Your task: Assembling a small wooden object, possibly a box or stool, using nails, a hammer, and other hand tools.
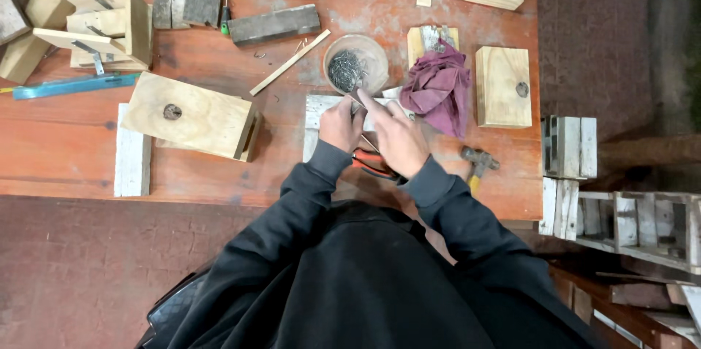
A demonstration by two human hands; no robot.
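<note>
- Near edge of the desk [66, 166]: red-handled pliers [372, 166] lie under the wrists; a hammer [478, 163] lies just right of them.
- Left hand [341, 124] and right hand [398, 137] meet over a whitewashed board [315, 112]. Both grips pinch at one small item between the fingertips, probably a nail; too small to confirm.
- Just beyond the fingertips: a round bowl [374, 50] holding a heap of nails [347, 71].
- Judgement: nails are light, rigid, sharp at the tip, and tangle in the heap. Best taken singly by the shank near the head.
- Board judged stiff and light; lies flat.
- Right of the bowl: a crumpled purple cloth [438, 90].
</note>
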